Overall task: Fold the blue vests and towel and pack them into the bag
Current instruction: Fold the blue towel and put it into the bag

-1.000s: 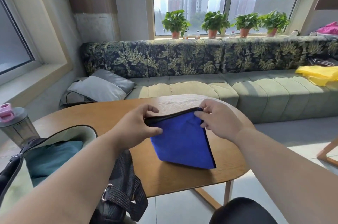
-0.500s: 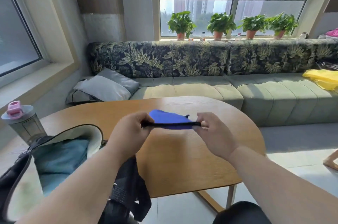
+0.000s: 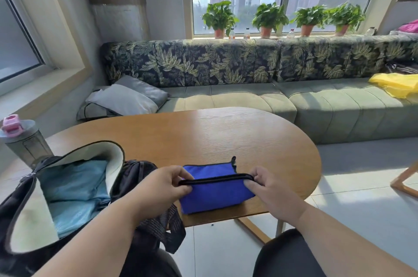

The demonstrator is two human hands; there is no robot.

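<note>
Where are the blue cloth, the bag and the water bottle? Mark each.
blue cloth (image 3: 214,197): head view, front folded face below the black edge.
bag (image 3: 117,156): head view, pale inner rim of the open flap.
water bottle (image 3: 29,147): head view, dark body under the pink lid.

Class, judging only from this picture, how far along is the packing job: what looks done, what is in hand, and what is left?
Done: light blue fabric already lies inside the open bag. In hand: the left hand and right hand each pinch an end of the black-trimmed edge of the folded blue cloth, low over the table. Left: putting this cloth into the bag. No other blue items are visible.
</note>
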